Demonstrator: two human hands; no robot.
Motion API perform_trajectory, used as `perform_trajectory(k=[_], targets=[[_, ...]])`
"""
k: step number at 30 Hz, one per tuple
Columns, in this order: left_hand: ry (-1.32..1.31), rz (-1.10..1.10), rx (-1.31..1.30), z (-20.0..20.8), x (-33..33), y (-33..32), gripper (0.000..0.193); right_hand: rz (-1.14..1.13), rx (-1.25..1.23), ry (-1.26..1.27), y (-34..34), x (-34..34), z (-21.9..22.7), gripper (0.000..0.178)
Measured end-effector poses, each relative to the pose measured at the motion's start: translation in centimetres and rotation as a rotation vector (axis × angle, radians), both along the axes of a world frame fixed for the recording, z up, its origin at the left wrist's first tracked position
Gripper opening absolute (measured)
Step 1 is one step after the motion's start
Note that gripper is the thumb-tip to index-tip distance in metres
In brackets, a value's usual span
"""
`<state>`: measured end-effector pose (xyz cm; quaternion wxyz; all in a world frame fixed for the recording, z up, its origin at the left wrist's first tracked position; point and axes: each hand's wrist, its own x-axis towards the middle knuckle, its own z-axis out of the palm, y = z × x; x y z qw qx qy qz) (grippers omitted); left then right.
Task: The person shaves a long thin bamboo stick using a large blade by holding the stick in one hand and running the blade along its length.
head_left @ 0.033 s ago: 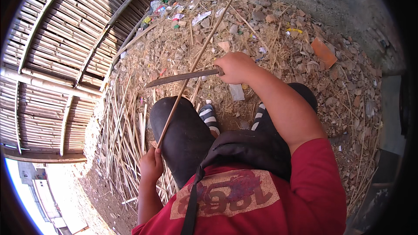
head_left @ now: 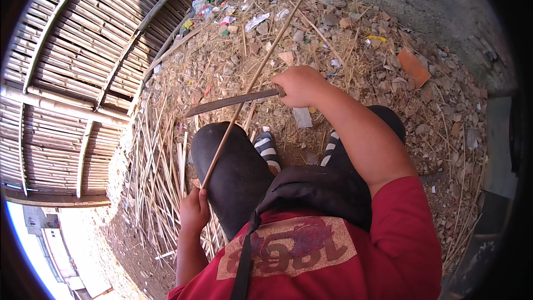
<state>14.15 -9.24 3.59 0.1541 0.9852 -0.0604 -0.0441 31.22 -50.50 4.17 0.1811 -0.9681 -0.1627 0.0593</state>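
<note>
My left hand (head_left: pixel 194 210) is closed around the near end of a long, thin bamboo strip (head_left: pixel 266 58), which slants up and away to the right past my left knee. My right hand (head_left: pixel 302 86) grips the handle of a machete (head_left: pixel 230 101) with a dark, slightly curved blade. The blade points left and lies across the strip just beyond the knee, appearing to touch it. Most of the machete's handle is hidden inside my right fist.
Many split bamboo strips (head_left: pixel 158 189) lie in a heap at my left. Rubble, straw and litter cover the ground ahead, with a broken orange tile (head_left: pixel 413 68) at right. A bamboo-slat wall (head_left: pixel 78 50) stands at left, a masonry wall (head_left: pixel 433 5) at the far right.
The bamboo strip's far end has shifted slightly right, and my left hand has moved a little the same way. The machete's blade has turned slightly while staying across the strip.
</note>
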Motion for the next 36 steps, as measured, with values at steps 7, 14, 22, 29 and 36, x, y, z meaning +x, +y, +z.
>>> perform_trajectory(k=[7, 14, 22, 29, 36], targets=[[0.005, -0.028, 0.022, 0.5, 1.2, -0.4, 0.04, -0.467, 0.306, 0.114, -5.7, 3.4, -5.5, 0.04], [0.065, 0.003, 0.028, 1.0, 0.7, -0.6, 0.039, -0.255, 0.171, 0.074, -2.6, 1.2, -2.9, 0.032], [-0.044, 0.032, 0.211, 0.5, 0.6, -1.2, 0.04, -0.35, 0.27, 0.25, -3.3, 2.3, -4.5, 0.035], [-0.07, 0.062, 0.226, 0.3, -0.3, -1.7, 0.038, -0.201, 0.082, 0.174, -3.0, 1.2, -4.0, 0.043], [-0.115, 0.07, 0.169, -1.6, 0.0, -1.1, 0.037, -0.203, 0.243, 0.265, -3.1, 1.2, -2.8, 0.046]])
